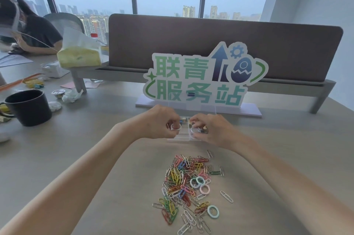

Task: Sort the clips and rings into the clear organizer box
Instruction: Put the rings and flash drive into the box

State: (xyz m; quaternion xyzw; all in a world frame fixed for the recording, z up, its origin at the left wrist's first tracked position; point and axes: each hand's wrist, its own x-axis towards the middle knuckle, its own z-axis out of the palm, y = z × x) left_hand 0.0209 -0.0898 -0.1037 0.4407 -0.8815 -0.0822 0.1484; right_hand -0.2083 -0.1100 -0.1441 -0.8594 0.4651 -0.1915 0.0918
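1. The grey-brown worktop (95, 154) carries everything; the clear plastic organizer box (182, 137) sits toward its far edge, just in front of a white and green cut-out sign (201, 77).
2. A loose heap of coloured wire paper clips (183, 183) with a few pastel plastic rings (199, 182) lies nearer the front edge, well apart from the box.
3. Both hands hover over the box: the left hand (159, 121) pinches a white ring (175, 126), the right hand (208, 127) pinches a second pale ring (195, 131).
4. The compartments lie straight below both grips, so I'd expect a short drop; neither hand is nearer the heap.
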